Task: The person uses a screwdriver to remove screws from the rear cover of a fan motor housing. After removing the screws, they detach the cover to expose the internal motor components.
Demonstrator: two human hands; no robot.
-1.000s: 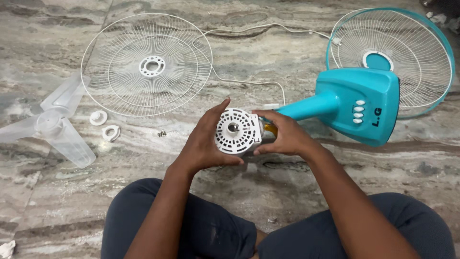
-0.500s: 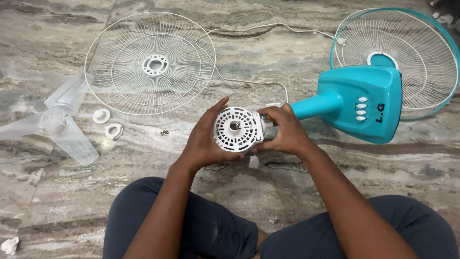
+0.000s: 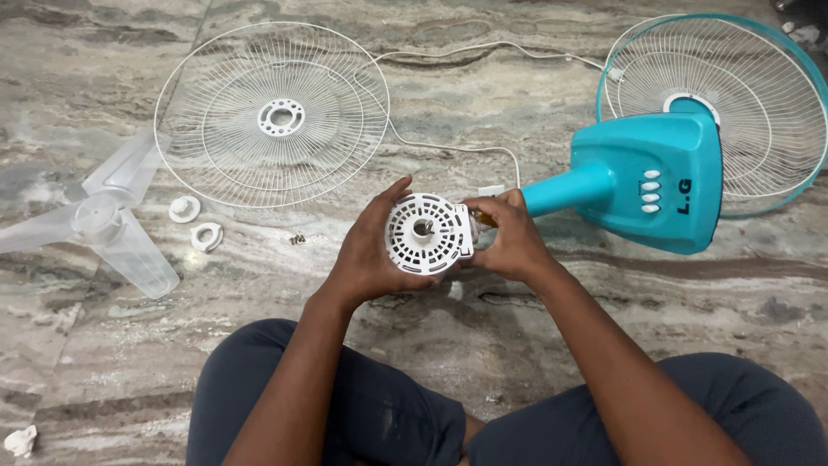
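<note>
— See any packets, signs or screens down there?

— None. Only a short dark printed marking on the turquoise fan base (image 3: pixel 653 179), at the right of the frame, just beside its column of small white oval buttons (image 3: pixel 649 191).

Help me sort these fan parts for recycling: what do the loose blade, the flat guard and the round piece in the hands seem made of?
Blade: clear plastic, likely; the floor shows through it.
Guard: thin white-coated metal wire, probably, with a plastic-looking hub.
Motor cover: matte white moulded plastic with slotted vents, held between the left hand and right hand. A shiny metal shaft sits at its centre.
</note>
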